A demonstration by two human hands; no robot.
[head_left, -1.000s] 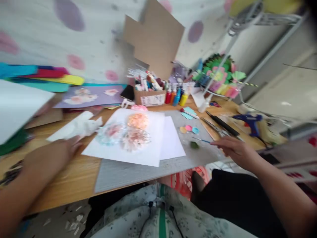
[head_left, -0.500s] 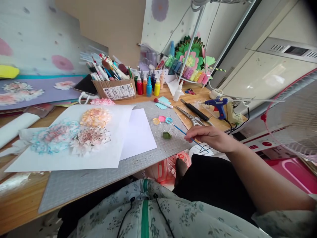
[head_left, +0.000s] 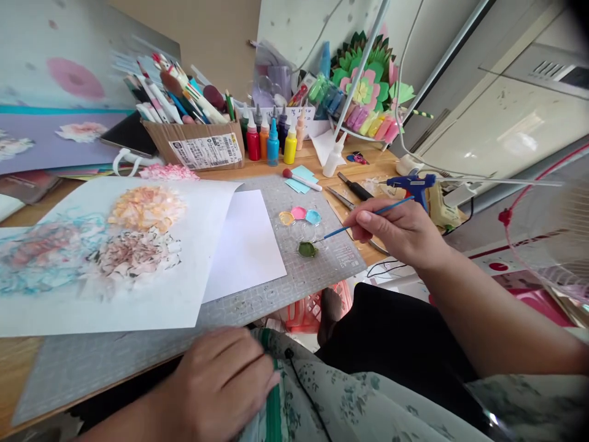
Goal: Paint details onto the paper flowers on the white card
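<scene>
A thin blue brush (head_left: 338,232) is pinched in my right hand (head_left: 391,230), its tip beside the dark green paint well (head_left: 307,248). Yellow, pink and blue wells (head_left: 313,217) lie just behind that one on the grey cutting mat (head_left: 257,309). My left hand (head_left: 225,380) is low in front of the mat's near edge, over the clothing, its fingers curled together; what they hold, if anything, is hidden. Left of the wells, a blank white sheet (head_left: 248,245) is partly covered by a paper bearing ruffled flowers in orange (head_left: 146,209), brown and blue.
Behind the mat stand a cardboard box of pens and brushes (head_left: 207,150) and several paint bottles (head_left: 272,144). A white bottle (head_left: 334,158), scissors (head_left: 340,197), a black-handled tool (head_left: 354,186) and a blue glue gun (head_left: 414,184) lie toward the right.
My left hand has come into view at the bottom. The brush tip has moved from the blue well to beside the green one, and my right hand has turned. The view has shifted.
</scene>
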